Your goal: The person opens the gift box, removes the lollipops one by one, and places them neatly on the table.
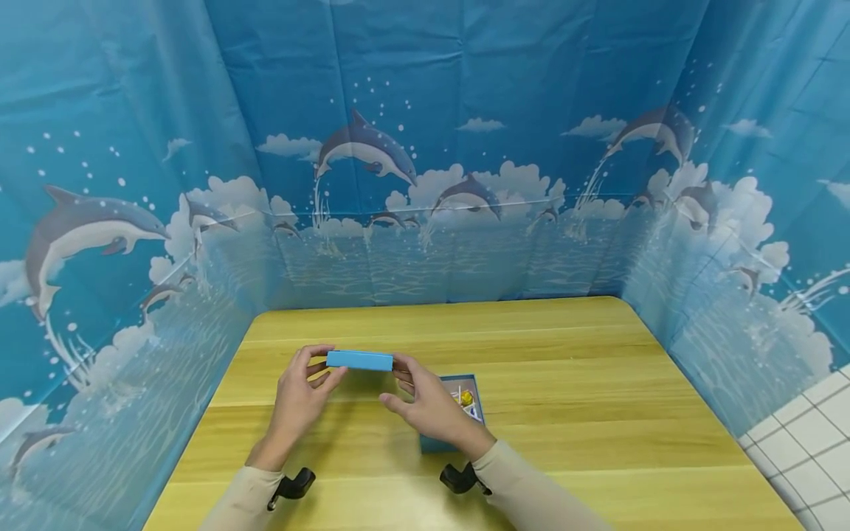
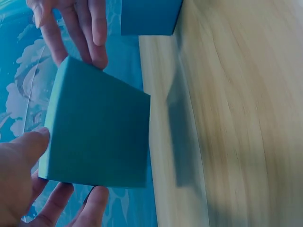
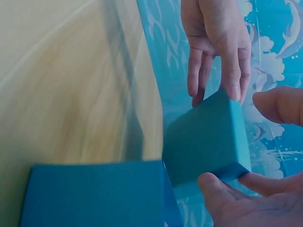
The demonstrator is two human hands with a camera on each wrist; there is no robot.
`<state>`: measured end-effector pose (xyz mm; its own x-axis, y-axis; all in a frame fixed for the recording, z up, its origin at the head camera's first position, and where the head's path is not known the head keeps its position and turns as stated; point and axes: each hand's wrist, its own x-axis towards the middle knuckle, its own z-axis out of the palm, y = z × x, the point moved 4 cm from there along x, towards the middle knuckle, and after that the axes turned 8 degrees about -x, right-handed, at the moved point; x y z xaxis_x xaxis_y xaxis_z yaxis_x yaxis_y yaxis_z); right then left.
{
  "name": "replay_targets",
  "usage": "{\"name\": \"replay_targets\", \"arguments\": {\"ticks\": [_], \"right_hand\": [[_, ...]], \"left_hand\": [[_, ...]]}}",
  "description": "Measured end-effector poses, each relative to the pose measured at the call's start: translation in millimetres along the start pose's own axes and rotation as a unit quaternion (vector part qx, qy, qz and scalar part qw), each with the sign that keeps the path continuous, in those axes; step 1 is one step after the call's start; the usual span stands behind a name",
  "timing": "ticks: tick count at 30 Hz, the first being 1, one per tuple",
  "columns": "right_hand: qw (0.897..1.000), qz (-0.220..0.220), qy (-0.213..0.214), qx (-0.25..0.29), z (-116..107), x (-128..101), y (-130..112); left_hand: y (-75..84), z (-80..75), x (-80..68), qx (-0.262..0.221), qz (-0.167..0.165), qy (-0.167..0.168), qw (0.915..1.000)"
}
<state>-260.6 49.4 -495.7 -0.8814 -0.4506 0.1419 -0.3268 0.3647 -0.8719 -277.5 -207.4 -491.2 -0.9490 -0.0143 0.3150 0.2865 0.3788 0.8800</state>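
In the head view, just left of the frame's centre and slightly below it, a flat blue lid (image 1: 359,360) is held level above the yellow wooden table (image 1: 564,383). The left hand (image 1: 299,394) pinches its left end, thumb on top and fingers beneath; the right hand (image 1: 425,402) pinches its right end the same way. Just right of and below the right hand, partly hidden by its wrist, an open blue box (image 1: 473,383) stands on the table with small yellow and white items inside, too small to make out. A blue dolphin-print curtain (image 1: 425,147) fills the upper half of the frame and both sides.

In the left wrist view, the lid (image 2: 99,132) fills the left middle of the frame, seen from its broad face. The left hand's thumb (image 2: 21,156) presses its lower left edge and its fingertips (image 2: 94,201) curl under the bottom edge; the right hand's fingers (image 2: 90,33) touch the upper corner. The box (image 2: 149,16) shows at the top centre, resting on the table (image 2: 236,118).

In the right wrist view, the lid (image 3: 208,137) sits at right of centre. The right hand (image 3: 255,194) grips it at the lower right, thumb at the upper right; the left hand (image 3: 218,42) holds the far corner from the top. The box (image 3: 94,194) spans the lower left.
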Motion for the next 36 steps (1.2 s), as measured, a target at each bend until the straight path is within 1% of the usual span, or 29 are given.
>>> {"name": "replay_targets", "arguments": {"ticks": [5,8,13,17,21,26,31,36], "right_hand": [[1.0,0.019,-0.018,-0.008,12.1,2.0,1.7],[0.999,0.031,-0.029,-0.012,18.6,4.1,2.8],[0.998,0.035,-0.046,-0.022,26.0,7.1,2.7],[0.996,0.049,-0.056,-0.044,28.1,8.5,2.2],[0.994,0.063,-0.066,-0.063,28.7,9.6,2.5],[0.992,0.064,-0.078,-0.075,27.6,11.3,1.3],[0.993,0.063,-0.079,-0.066,26.8,12.6,3.0],[0.994,0.063,-0.078,-0.046,25.1,12.8,4.9]], "left_hand": [[-4.2,-5.8,-0.3,0.017,-0.016,0.001,0.9997],[-8.0,-8.2,0.8,0.03,-0.019,0.003,0.9993],[-13.8,-12.8,1.8,0.072,-0.029,0.006,0.997],[-17.3,-15.8,-1.2,0.099,-0.049,-0.002,0.9939],[-20.4,-16.6,-5.0,0.116,-0.062,-0.014,0.9912],[-24.1,-16.6,-6.9,0.128,-0.077,-0.026,0.9884],[-26.0,-15.5,-7.6,0.131,-0.091,-0.037,0.9866],[-23.3,-12.5,-6.7,0.135,-0.082,-0.041,0.9865]]}}
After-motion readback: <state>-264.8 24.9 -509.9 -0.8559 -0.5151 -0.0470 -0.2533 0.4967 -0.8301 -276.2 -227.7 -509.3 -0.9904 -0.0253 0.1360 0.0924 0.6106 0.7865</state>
